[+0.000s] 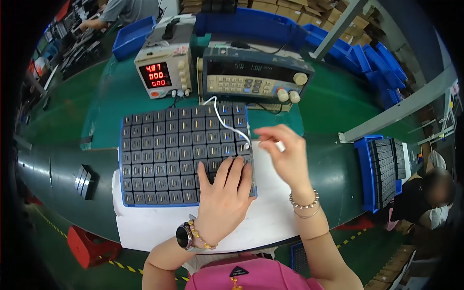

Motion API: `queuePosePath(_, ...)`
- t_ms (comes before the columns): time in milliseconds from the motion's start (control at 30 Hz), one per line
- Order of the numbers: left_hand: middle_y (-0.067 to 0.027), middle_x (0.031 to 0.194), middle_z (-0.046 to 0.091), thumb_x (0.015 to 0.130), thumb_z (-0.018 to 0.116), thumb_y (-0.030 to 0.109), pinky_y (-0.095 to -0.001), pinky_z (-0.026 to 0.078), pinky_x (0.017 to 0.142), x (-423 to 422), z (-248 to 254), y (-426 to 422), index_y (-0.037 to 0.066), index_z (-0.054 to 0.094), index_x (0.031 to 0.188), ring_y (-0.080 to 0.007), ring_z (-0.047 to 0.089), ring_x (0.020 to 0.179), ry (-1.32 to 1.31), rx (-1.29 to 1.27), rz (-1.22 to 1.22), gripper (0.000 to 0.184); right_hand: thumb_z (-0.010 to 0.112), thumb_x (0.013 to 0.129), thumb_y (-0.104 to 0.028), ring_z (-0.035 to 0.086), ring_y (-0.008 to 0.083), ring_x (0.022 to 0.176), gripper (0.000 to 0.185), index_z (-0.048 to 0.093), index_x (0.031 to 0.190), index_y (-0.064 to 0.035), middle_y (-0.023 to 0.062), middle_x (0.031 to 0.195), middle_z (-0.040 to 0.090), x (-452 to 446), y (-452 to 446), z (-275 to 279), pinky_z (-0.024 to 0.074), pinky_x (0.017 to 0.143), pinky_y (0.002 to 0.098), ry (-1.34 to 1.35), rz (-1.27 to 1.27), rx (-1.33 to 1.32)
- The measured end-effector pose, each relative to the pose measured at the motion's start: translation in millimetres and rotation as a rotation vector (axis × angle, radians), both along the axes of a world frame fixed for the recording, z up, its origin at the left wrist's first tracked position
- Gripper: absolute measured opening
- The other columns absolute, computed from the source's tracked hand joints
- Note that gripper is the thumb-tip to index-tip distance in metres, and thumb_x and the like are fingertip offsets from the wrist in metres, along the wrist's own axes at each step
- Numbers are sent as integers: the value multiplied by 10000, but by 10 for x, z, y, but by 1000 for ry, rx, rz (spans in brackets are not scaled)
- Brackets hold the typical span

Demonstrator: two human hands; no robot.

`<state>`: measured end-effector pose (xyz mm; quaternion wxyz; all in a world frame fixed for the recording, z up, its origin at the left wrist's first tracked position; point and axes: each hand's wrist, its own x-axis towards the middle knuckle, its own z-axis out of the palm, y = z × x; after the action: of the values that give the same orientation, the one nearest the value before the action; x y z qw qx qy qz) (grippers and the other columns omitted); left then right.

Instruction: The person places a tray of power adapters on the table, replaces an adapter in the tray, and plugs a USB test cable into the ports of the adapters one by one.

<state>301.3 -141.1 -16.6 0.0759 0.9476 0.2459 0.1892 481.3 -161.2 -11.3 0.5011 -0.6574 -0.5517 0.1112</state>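
Note:
Rows of small black units with USB-like ports [159,142] fill a blue tray [188,205] on white paper. My left hand [224,198] lies palm down, fingers spread, over the units at the tray's lower right. To the right of the tray, my right hand [285,150] is raised with its fingers bent; whether it pinches anything is hard to make out. A white cable [223,121] runs from the back over the units and ends in a plug at the tray's right edge, beside my right fingers. Some units at the upper right show blue lights.
Behind the tray stand a power supply [163,72] with red digits and a grey bench instrument [256,75]. Loose black units [84,181] lie at the left. A blue bin of black units [369,174] and a seated person are at the right; another person is at the upper left.

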Motion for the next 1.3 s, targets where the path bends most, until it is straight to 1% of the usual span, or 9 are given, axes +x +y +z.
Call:
queuePosePath(67,-139,1295,466,668,774,327,-659,305,947,-9,-12,15,25,552,1209,-319,425,1211,3,-11,-2,658,681,761,3,631,245,753,204,678,965,-12,117,862,655,16,-28,44,504,680,327,76,-57,-24)
queuePosePath(200,-153,1305,461,659,760,336,-655,312,939,13,-29,33,25,555,1184,-340,419,1219,-5,-9,-20,643,698,725,-3,604,290,791,167,672,889,-17,109,842,654,-75,26,34,484,719,362,-94,22,9)
queuePosePath(367,-166,1281,474,647,745,353,-651,331,914,16,-38,70,44,565,1151,-326,442,1206,-13,-13,-14,618,694,678,21,566,305,716,110,628,760,-10,114,735,605,-137,134,6,450,637,371,-276,79,6)
queuePosePath(533,-152,1287,469,687,734,364,-651,343,905,3,-98,66,62,539,1154,-310,445,1202,-51,-24,-26,589,681,659,44,543,296,697,90,608,691,2,115,691,583,-126,190,24,437,625,359,-208,88,-7)
queuePosePath(633,-152,1292,463,696,731,370,-654,340,911,-3,-79,75,60,539,1150,-308,433,1212,-52,-31,-26,583,677,642,54,538,296,697,96,610,687,2,111,679,576,-61,254,26,438,625,361,-65,104,-102)
queuePosePath(833,-153,1302,460,679,744,364,-667,309,934,12,-56,92,57,540,1176,-305,408,1245,-10,-69,-48,619,668,627,67,537,288,700,107,600,683,8,100,683,584,-184,175,-17,436,629,341,-304,26,114)
queuePosePath(900,-151,1305,460,677,744,362,-668,309,934,13,-34,91,57,542,1178,-301,405,1251,2,-80,-40,620,694,702,-3,546,253,721,81,614,714,-2,85,711,614,-141,123,82,438,657,330,21,47,145)
queuePosePath(1033,-141,1308,463,658,763,360,-671,310,936,-3,-42,87,62,541,1191,-299,416,1244,-5,-49,-27,650,709,731,-67,553,249,752,111,620,728,1,80,741,636,-180,96,362,442,713,329,105,191,149)
queuePosePath(1300,-63,1133,561,698,739,285,-632,306,973,-104,-129,-22,85,639,1036,-229,510,1141,-131,15,-16,405,712,672,6,549,282,751,100,622,713,-13,89,704,597,-181,-60,-109,446,653,358,-73,44,3)
